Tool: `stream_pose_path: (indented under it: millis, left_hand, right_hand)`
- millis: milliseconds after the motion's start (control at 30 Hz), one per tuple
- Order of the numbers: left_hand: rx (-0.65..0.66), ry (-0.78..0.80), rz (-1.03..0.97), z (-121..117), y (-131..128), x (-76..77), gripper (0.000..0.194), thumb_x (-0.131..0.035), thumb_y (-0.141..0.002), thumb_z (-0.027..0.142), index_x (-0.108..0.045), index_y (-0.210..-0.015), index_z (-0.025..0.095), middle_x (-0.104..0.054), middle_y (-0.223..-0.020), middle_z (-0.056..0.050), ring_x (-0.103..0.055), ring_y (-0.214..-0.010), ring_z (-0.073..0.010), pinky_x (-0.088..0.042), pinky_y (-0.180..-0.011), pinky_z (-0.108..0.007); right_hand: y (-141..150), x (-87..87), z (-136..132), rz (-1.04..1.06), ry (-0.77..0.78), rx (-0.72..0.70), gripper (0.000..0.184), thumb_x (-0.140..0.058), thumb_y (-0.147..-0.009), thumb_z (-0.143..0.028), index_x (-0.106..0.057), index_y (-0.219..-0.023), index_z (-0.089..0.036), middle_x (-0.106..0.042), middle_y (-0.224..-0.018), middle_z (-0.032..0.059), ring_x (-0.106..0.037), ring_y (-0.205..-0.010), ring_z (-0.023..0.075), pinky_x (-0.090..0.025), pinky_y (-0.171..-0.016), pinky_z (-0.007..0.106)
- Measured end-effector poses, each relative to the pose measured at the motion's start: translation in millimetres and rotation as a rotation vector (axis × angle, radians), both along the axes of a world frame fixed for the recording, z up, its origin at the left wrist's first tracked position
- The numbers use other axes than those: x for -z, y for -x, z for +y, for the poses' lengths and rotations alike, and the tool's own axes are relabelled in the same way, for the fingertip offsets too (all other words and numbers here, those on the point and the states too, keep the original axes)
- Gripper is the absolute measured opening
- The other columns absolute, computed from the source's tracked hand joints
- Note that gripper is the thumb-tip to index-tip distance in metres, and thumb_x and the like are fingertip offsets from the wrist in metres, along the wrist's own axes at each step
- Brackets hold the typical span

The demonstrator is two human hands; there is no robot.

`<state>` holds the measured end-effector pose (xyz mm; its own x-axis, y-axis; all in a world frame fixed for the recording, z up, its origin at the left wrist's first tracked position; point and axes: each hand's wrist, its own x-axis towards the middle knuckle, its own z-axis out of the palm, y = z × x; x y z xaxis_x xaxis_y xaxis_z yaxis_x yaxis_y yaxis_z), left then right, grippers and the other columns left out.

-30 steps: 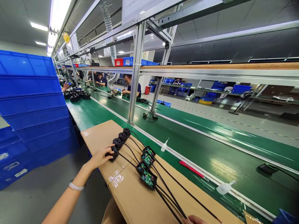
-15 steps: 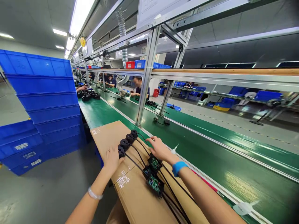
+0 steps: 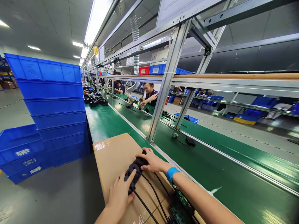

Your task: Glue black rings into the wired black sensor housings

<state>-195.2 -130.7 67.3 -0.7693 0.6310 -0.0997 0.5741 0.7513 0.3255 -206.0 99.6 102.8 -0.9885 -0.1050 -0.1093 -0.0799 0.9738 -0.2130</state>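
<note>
A row of black round cable-ended parts [image 3: 133,169] lies on a cardboard box [image 3: 115,152]. At the near end, my left hand [image 3: 121,191] has its fingers closed round the parts, with the index finger over the top. My right hand [image 3: 151,160] grips the far end of the row, covering some of the parts. Black cables [image 3: 151,184] lead from them toward green circuit boards [image 3: 182,202] in black housings at the lower right. My right forearm partly hides these boards.
Stacked blue bins [image 3: 56,90] stand on the left. A green conveyor belt [image 3: 210,165] runs along the right, beside a metal post [image 3: 164,84]. Black parts [image 3: 97,100] lie farther up the green bench. A co-worker [image 3: 150,95] sits across the line.
My right hand has moved from above the boards onto the far end of the row. My left hand has shifted onto the near parts. The camera view has turned left.
</note>
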Motion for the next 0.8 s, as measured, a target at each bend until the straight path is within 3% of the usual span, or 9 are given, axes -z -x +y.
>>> stream_pose_path:
  millis: [133,267,433,600,700,800]
  left_hand:
    - [0.080,-0.062,-0.014,-3.4,38.7,4.5,0.082,-0.062,-0.075,0.010,-0.039,-0.147,0.043,-0.053,-0.140,-0.008,-0.061,-0.117,-0.0338,-0.052,-0.096,-0.046]
    - [0.259,-0.187,0.068,0.4,101.1,9.4,0.077,-0.064,-0.075,0.009,-0.045,-0.145,0.036,-0.055,-0.134,-0.011,-0.062,-0.114,-0.0328,-0.051,-0.095,-0.044]
    - [0.474,-0.187,0.120,30.9,199.9,3.4,0.077,-0.073,-0.075,0.015,-0.046,-0.144,0.038,-0.057,-0.131,-0.009,-0.056,-0.118,-0.0314,-0.046,-0.102,-0.045]
    - [0.663,-0.142,0.132,68.8,286.0,-10.3,0.071,-0.077,-0.073,0.022,-0.054,-0.138,0.039,-0.058,-0.133,-0.006,-0.057,-0.117,-0.0322,-0.048,-0.099,-0.042]
    - [0.715,-0.144,0.128,83.9,316.3,-14.1,0.067,-0.075,-0.073,0.020,-0.056,-0.135,0.038,-0.055,-0.138,-0.005,-0.056,-0.121,-0.0323,-0.047,-0.101,-0.042]
    - [0.700,-0.178,0.104,84.8,330.3,-12.8,0.077,-0.077,-0.066,0.016,-0.055,-0.136,0.036,-0.042,-0.152,-0.006,-0.047,-0.133,-0.0344,-0.042,-0.108,-0.042]
  right_hand:
    - [10.1,2.4,-2.4,0.013,0.003,0.094,0.066,-0.075,-0.078,-0.033,-0.051,-0.139,-0.033,-0.037,-0.142,0.0123,-0.032,-0.134,0.0350,-0.031,-0.110,0.046]
    - [41.4,2.4,-2.1,0.015,-0.028,0.244,0.062,-0.073,-0.081,-0.032,-0.050,-0.139,-0.029,-0.041,-0.140,0.0115,-0.036,-0.131,0.0356,-0.034,-0.107,0.051]
    - [86.5,0.4,10.4,0.003,-0.062,0.469,0.051,-0.066,-0.089,-0.039,-0.049,-0.135,-0.022,-0.044,-0.141,0.0098,-0.046,-0.125,0.0317,-0.041,-0.101,0.054]
    - [114.8,-3.5,8.3,-0.013,-0.068,0.650,0.048,-0.063,-0.092,-0.041,-0.050,-0.134,-0.022,-0.047,-0.139,0.0103,-0.050,-0.122,0.0302,-0.045,-0.099,0.053]
    - [123.2,-6.4,1.6,-0.036,-0.059,0.710,0.048,-0.060,-0.093,-0.041,-0.048,-0.136,-0.022,-0.045,-0.141,0.0109,-0.049,-0.123,0.0306,-0.045,-0.099,0.053]
    - [123.2,-17.8,13.9,-0.096,-0.041,0.662,0.052,-0.061,-0.093,-0.044,-0.047,-0.137,-0.021,-0.046,-0.142,0.0115,-0.048,-0.126,0.0318,-0.042,-0.102,0.056]
